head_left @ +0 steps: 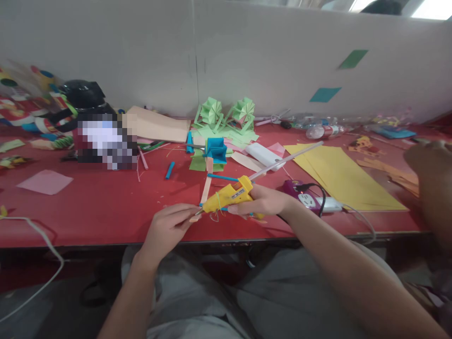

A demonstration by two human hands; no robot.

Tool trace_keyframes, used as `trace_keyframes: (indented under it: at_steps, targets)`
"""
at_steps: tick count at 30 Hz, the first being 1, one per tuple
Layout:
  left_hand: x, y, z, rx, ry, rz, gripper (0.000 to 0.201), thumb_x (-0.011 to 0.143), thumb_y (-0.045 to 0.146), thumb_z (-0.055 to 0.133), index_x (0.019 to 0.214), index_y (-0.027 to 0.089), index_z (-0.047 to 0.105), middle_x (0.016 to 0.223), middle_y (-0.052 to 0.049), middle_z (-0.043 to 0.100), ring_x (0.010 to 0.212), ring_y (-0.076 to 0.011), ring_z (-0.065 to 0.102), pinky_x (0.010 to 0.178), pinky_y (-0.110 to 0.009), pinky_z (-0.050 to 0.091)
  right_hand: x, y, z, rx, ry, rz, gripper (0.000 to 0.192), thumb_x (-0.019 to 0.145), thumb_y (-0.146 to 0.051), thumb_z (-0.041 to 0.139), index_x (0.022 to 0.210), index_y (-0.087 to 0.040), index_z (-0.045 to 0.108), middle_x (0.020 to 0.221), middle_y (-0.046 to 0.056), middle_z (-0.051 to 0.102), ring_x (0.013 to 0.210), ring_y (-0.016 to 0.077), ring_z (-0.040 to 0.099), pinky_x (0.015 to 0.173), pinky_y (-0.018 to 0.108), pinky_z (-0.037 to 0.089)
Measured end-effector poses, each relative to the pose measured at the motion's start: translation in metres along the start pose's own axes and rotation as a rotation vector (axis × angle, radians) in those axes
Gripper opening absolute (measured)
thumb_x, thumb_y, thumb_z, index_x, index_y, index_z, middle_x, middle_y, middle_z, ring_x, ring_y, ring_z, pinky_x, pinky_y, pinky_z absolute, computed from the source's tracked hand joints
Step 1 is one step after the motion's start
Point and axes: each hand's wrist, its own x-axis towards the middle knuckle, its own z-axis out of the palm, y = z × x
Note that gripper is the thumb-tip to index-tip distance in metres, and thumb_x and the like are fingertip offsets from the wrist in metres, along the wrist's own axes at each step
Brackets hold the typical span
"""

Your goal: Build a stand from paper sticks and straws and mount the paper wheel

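My right hand (259, 200) is closed around a yellow hot glue gun (228, 194), with a long clear glue stick (287, 160) poking out of its back. The gun's nozzle points left and down, close to the fingertips of my left hand (173, 226). Those fingers pinch the near end of a flat wooden craft stick (206, 186). At the stick's far end is a folded blue paper piece (216, 150). A thin blue paper roll (223, 177) sticks out sideways from the stick; another lies partly hidden beneath the gun.
Green folded-paper shapes (211, 113) stand by the back partition. Yellow sheets (349, 176) and a purple power strip (304, 197) with cords lie to the right. Another person's arm (434, 188) is at the far right. Plastic bottles (325, 131) lie at the back.
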Motion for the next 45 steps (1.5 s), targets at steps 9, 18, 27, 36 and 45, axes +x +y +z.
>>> trace_keyframes:
  at_steps: [9, 18, 27, 36, 45]
  targets:
    - [-0.002, 0.001, 0.001, -0.014, -0.015, -0.058, 0.009, 0.089, 0.020, 0.069, 0.092, 0.021, 0.078, 0.090, -0.005, 0.078, 0.079, -0.0164, 0.074, 0.073, -0.025, 0.060, -0.013, -0.004, -0.010, -0.019, 0.103, 0.060, 0.039, 0.085, -0.054, 0.068, 0.078, -0.015, 0.067, 0.071, 0.003, 0.067, 0.065, 0.0127, 0.060, 0.058, 0.023, 0.046]
    - [0.001, 0.005, 0.000, 0.022, 0.035, -0.088, 0.005, 0.087, 0.023, 0.073, 0.084, 0.021, 0.077, 0.084, -0.002, 0.078, 0.074, -0.0144, 0.073, 0.073, -0.023, 0.059, -0.028, -0.002, -0.024, 0.043, 0.395, -0.066, 0.049, 0.076, -0.063, 0.074, 0.093, -0.017, 0.071, 0.084, 0.006, 0.069, 0.072, 0.0170, 0.062, 0.062, 0.028, 0.051]
    - [0.001, 0.007, -0.001, -0.043, 0.023, -0.078, 0.003, 0.087, 0.020, 0.072, 0.085, 0.021, 0.074, 0.085, -0.002, 0.077, 0.075, -0.0138, 0.072, 0.072, -0.023, 0.058, -0.013, 0.020, -0.057, -0.151, 1.168, 0.071, 0.035, 0.081, -0.051, 0.069, 0.074, -0.019, 0.059, 0.068, 0.002, 0.057, 0.063, 0.0150, 0.053, 0.058, 0.029, 0.042]
    - [0.001, 0.004, -0.002, -0.050, -0.001, -0.079, 0.002, 0.087, 0.020, 0.073, 0.085, 0.020, 0.073, 0.087, -0.002, 0.077, 0.079, -0.0138, 0.072, 0.076, -0.022, 0.056, 0.008, 0.069, -0.072, -0.306, 1.065, 0.327, 0.024, 0.074, -0.035, 0.071, 0.084, -0.017, 0.058, 0.077, 0.003, 0.061, 0.068, 0.0166, 0.055, 0.061, 0.029, 0.042]
    - [0.001, 0.005, -0.007, -0.053, -0.111, -0.202, 0.005, 0.088, 0.027, 0.072, 0.090, 0.023, 0.075, 0.094, -0.002, 0.076, 0.087, -0.0153, 0.071, 0.083, -0.023, 0.054, 0.009, 0.070, -0.068, -0.472, 1.016, 0.318, 0.019, 0.074, -0.031, 0.073, 0.082, -0.018, 0.061, 0.080, 0.004, 0.066, 0.073, 0.0205, 0.061, 0.063, 0.029, 0.043]
